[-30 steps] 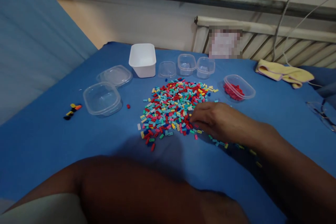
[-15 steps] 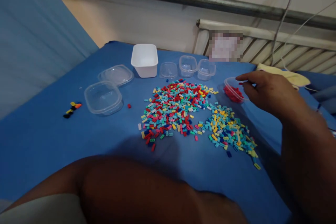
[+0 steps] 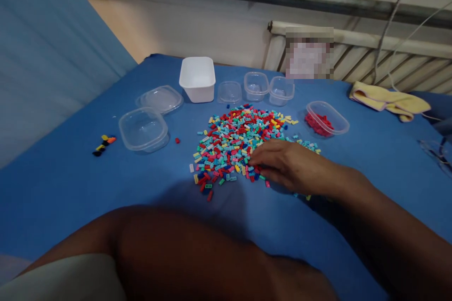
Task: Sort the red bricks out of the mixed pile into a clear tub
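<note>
My right hand (image 3: 287, 162) reaches in from the right, low over the large pile of small coloured toy bricks (image 3: 236, 138). Its fingers are stretched out and a little apart, the tips touching bricks at the pile's right part. No brick shows clearly held in them. Behind the hand, the smaller heap of yellow and turquoise bricks is mostly hidden. A clear plastic tub (image 3: 339, 122) holding red bricks (image 3: 318, 124) stands tilted to the right of the pile. My left hand is out of view; a bare limb (image 3: 183, 249) crosses the bottom, out of focus.
At the back stand a white tub (image 3: 197, 80), two small clear tubs (image 3: 256, 87) and a clear lid (image 3: 229, 92). Left are a larger clear tub (image 3: 143, 129), another lid (image 3: 162, 99), a lone red brick (image 3: 177, 140) and black-and-yellow pieces (image 3: 104, 145). A yellow cloth (image 3: 388, 101) lies at right.
My right hand has moved left and down, from above the tub of red bricks to the large pile. The small red piece in its fingers is no longer seen there. The view shifted slightly.
</note>
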`<state>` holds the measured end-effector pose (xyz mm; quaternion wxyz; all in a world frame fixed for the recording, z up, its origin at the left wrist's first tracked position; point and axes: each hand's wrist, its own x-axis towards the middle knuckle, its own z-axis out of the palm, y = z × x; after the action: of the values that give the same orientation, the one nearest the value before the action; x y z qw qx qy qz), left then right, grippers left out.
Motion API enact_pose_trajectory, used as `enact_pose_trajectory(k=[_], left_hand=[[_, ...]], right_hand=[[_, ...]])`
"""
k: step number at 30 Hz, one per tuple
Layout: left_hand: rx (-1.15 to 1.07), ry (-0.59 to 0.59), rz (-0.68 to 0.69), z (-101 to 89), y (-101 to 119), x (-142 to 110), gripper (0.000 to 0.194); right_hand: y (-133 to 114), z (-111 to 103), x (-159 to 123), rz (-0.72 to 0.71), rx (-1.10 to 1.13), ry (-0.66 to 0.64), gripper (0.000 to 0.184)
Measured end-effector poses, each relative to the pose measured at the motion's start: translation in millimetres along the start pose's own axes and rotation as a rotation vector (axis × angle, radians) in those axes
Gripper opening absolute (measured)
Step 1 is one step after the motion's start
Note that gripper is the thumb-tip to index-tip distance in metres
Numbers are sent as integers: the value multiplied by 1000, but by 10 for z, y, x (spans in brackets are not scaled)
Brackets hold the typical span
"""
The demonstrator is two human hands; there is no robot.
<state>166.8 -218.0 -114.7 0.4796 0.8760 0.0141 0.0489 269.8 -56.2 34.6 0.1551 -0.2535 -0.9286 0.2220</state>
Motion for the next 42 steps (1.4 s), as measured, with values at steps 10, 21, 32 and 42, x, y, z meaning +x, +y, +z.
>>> enact_pose_trajectory(k=[10, 21, 32, 42], left_hand=[[-11, -2, 39, -142, 28, -117, 46], [-30, -24, 36, -148, 1, -125, 44], [-30, -53, 10, -199, 47, -44, 48], [-37, -46, 63, -275, 31, -84, 40]], right_hand=[[176, -198, -198, 177, -115, -54, 23], [68, -346, -247, 175, -79, -104, 22], [198, -259, -211, 234, -188, -25, 20], [205, -181, -191, 189, -270, -178, 20]])
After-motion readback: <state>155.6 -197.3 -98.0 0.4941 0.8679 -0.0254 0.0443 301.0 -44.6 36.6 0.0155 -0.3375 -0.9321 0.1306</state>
